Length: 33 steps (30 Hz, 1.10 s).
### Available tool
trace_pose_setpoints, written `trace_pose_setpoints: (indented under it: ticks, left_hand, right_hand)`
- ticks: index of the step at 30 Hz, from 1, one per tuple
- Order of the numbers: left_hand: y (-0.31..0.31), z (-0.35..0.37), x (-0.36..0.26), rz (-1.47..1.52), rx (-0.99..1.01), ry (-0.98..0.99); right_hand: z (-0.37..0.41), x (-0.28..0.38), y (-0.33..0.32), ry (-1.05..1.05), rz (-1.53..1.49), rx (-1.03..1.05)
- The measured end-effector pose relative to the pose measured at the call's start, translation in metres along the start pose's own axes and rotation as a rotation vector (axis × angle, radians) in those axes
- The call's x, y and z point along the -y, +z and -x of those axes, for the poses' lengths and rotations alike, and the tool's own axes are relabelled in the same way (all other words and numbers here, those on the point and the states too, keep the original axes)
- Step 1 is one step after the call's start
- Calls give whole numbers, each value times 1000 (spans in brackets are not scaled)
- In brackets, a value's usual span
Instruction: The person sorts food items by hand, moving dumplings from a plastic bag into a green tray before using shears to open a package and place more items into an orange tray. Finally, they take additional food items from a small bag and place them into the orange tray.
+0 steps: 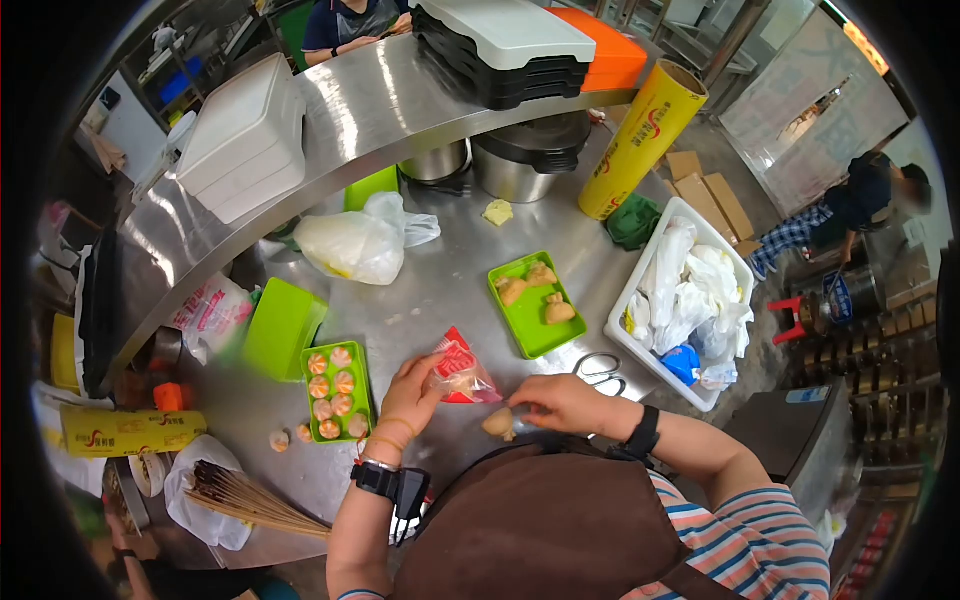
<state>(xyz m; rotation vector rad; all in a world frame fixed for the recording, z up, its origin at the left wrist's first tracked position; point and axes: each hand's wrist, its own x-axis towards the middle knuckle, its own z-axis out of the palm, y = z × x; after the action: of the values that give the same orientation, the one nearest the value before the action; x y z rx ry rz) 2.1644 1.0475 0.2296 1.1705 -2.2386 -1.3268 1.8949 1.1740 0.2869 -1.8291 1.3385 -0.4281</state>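
Note:
My left hand point(405, 398) is closed on the edge of a red and clear plastic packet point(464, 372), which has pale tan pieces inside. Pinched in the fingers of my right hand point(565, 405) is a small tan tied food pouch point(497, 424), just below the packet. Beyond my hands, a green tray point(540, 340) holds 3 similar tan pouches. Left of my left hand, orange-and-white balls point(343, 382) fill much of another green tray point(366, 375), with two loose balls point(279, 441) beside it. Metal scissors point(602, 372) lie right of the packet, near my right hand.
A white bin point(615, 322) of plastic bags stands at the right. Behind are a white bag point(350, 245), a lidded steel pot point(520, 160) and an upright yellow film roll point(645, 140). Bundled skewers point(255, 500) lie at left. One person stands across the counter, another at far right.

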Motion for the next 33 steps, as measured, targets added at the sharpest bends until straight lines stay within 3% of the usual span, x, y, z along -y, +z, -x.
trace_pose_setpoints:
  ticks: [4,8,11,18,20,21,23,27,30,32,33]
  left_hand:
    - [14,9,-14,-14,-94,-50]
    - [24,24,-36,-259,-189,-98]
    - [26,29,-36,-299,-185,-78]
    - [25,36,-38,-235,-184,-64]
    - [25,37,-44,-221,-187,-42]
    - [24,39,-45,-222,-187,-25]
    - [21,44,-46,-233,-188,-18]
    - [15,50,-51,-233,-237,12]
    - [15,56,-43,-203,-283,26]
    - [18,52,-32,-174,-322,14]
    - [21,48,-25,-189,-362,16]
  right_hand:
    - [-11,-11,22,-165,219,32]
    - [-24,-19,34,-284,342,62]
    - [-25,-34,40,-232,321,173]
    - [-6,-29,25,-147,188,114]
    - [-16,-17,22,-463,315,136]
    - [-21,-20,29,-459,312,131]
    - [-32,-24,48,-651,425,182]
    - [-39,-21,53,-586,527,389]
    - [-27,-21,34,-494,276,406]
    - [-8,-23,8,-227,124,-148]
    - [-10,-30,-2,-150,154,-329]
